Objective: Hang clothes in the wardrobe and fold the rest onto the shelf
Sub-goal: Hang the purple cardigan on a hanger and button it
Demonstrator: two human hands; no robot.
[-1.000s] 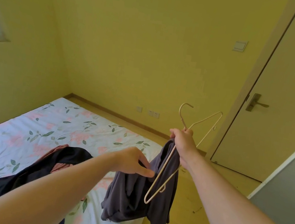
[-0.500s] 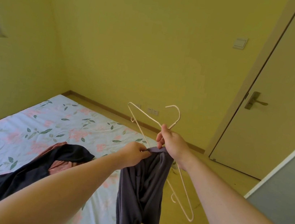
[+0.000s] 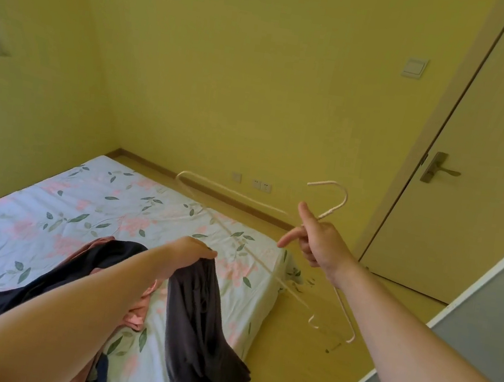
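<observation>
My right hand (image 3: pixel 318 242) holds a cream wire hanger (image 3: pixel 336 202) by the neck just below its hook, thumb and forefinger stretched out. The hanger is tilted, one arm reaching left over the bed, the other slanting down to the floor. My left hand (image 3: pixel 190 251) grips the top edge of a dark grey garment (image 3: pixel 199 322), which hangs down and drapes onto the bed. The garment is off the hanger.
A bed with a floral sheet (image 3: pixel 46 213) fills the lower left, with a pile of black and pink clothes (image 3: pixel 97 266) on it. A shut door (image 3: pixel 485 178) stands at the right; a grey panel (image 3: pixel 464 350) lies at the lower right. Wooden floor (image 3: pixel 292 358) runs between.
The hands have drawn apart: my right hand rose to the right with the hanger alone, my left hand dropped toward the bed with the grey garment, which now lies partly on the sheet.
</observation>
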